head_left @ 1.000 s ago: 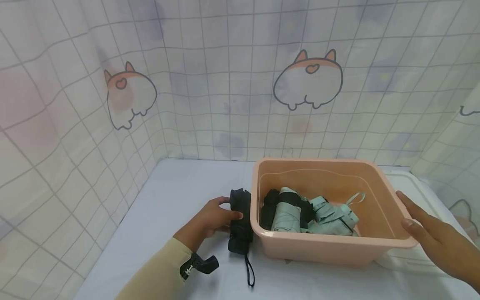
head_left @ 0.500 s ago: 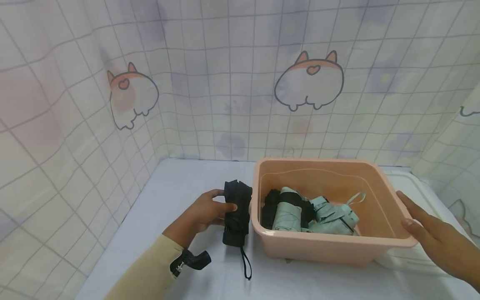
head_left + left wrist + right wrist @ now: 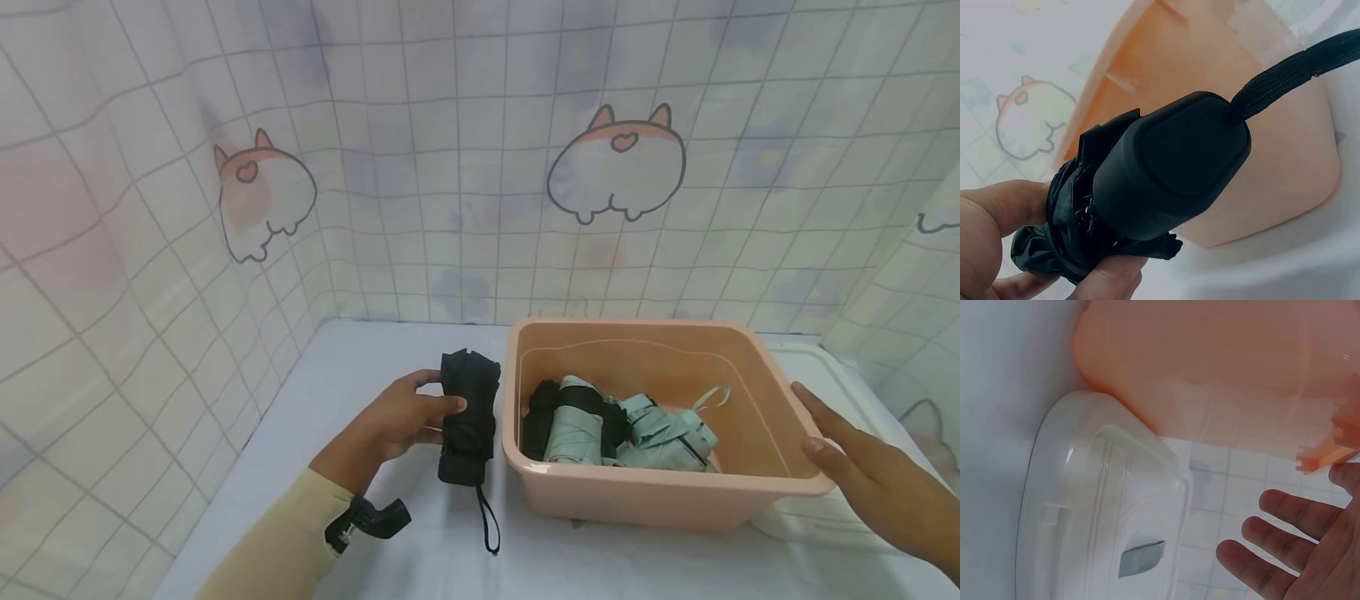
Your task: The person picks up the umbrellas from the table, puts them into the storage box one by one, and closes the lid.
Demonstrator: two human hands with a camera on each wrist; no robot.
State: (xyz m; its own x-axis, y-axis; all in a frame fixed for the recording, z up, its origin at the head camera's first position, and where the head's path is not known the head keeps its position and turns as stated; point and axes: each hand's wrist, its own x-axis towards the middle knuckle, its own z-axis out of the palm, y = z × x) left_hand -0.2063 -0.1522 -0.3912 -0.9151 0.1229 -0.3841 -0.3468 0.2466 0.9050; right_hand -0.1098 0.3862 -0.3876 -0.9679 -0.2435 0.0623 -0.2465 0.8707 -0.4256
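My left hand [image 3: 408, 414] grips a folded black umbrella [image 3: 468, 417] between thumb and fingers, just left of a peach plastic bin [image 3: 645, 500]. In the left wrist view, the umbrella's smooth handle end [image 3: 1197, 150] faces the camera, and its wrist strap [image 3: 1297, 72] trails to the upper right. My right hand [image 3: 881, 479] rests against the bin's right rim with its fingers extended. Seen from the right wrist, several fingers [image 3: 1279, 544] are spread below the bin. Inside the bin lie a rolled mint-green umbrella [image 3: 574, 433] with a black band and another mint-green one [image 3: 667, 442] with a loop.
Black fabric [image 3: 538, 421] also lies at the bin's left end. A white lid [image 3: 1141, 506] with a grey-green latch [image 3: 1141, 559] lies under and beyond the bin's right side. A white cloth covers the table [image 3: 375, 350], and a printed grid curtain [image 3: 450, 167] hangs behind.
My left hand has drawn the black umbrella a little left and upward in the view, away from the bin's side. The right hand and the bin stay as they were.
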